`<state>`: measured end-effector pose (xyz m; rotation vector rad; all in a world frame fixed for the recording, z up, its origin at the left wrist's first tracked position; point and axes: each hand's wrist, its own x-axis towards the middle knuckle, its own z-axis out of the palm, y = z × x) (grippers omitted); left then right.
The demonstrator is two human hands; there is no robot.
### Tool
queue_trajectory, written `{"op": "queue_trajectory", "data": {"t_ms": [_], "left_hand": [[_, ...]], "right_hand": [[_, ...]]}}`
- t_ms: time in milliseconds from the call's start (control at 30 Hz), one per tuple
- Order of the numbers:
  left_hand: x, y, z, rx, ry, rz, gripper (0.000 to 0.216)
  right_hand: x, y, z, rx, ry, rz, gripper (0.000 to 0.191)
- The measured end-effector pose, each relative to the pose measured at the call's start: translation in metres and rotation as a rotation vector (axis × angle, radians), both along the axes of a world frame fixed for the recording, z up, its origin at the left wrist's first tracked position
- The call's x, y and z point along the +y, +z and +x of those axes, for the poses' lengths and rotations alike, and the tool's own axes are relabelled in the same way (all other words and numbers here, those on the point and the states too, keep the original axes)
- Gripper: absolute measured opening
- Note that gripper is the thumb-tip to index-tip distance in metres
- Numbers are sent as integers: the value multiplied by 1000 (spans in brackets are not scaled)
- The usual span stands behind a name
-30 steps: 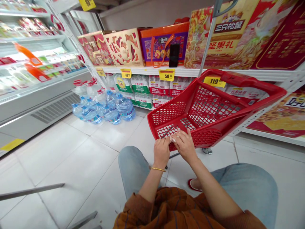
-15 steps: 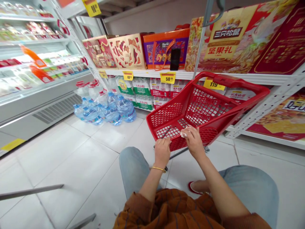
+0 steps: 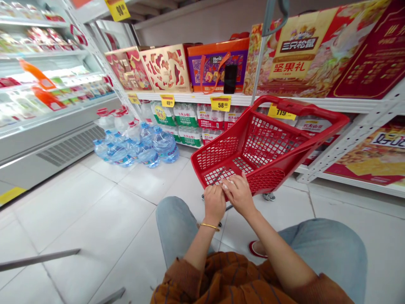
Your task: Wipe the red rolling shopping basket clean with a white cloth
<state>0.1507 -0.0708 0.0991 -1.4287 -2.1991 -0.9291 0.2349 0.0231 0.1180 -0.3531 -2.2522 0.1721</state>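
Note:
A red plastic shopping basket (image 3: 272, 139) on wheels stands tilted in front of my knees. My left hand (image 3: 214, 203) grips its near rim with the fingers curled over the edge. My right hand (image 3: 239, 193) is right beside it, closed on a small white cloth or wipe (image 3: 226, 184) that presses against the same rim. The inside of the basket holds nothing that I can see. A thin gold bangle sits on my left wrist.
Shelves behind the basket carry gift boxes (image 3: 215, 65) above and packs of bottled water (image 3: 190, 120) below. Large water jugs (image 3: 139, 145) stand on the tiled floor at the left, next to a chiller cabinet (image 3: 47, 105). My knees in jeans fill the foreground.
My right hand slid right along the rim with the white wipe, then came back left beside my left hand. The left hand kept its grip on the rim.

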Motion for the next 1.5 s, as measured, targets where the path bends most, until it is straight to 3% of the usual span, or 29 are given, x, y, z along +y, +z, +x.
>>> {"op": "queue_trajectory", "data": {"t_ms": [567, 800, 1000, 1167, 1500], "left_hand": [[0, -2, -9, 18, -31, -12, 25], [-1, 1, -7, 1, -11, 4, 26], [1, 3, 2, -59, 29, 17, 25], [0, 2, 2, -48, 23, 19, 30], [-4, 4, -7, -21, 3, 27, 28]], "right_hand": [[36, -8, 13, -39, -22, 54, 19], [55, -16, 22, 49, -99, 72, 19], [28, -5, 12, 56, -115, -28, 21], [-5, -3, -1, 0, -27, -97, 25], [16, -5, 3, -11, -34, 73, 18]]}}
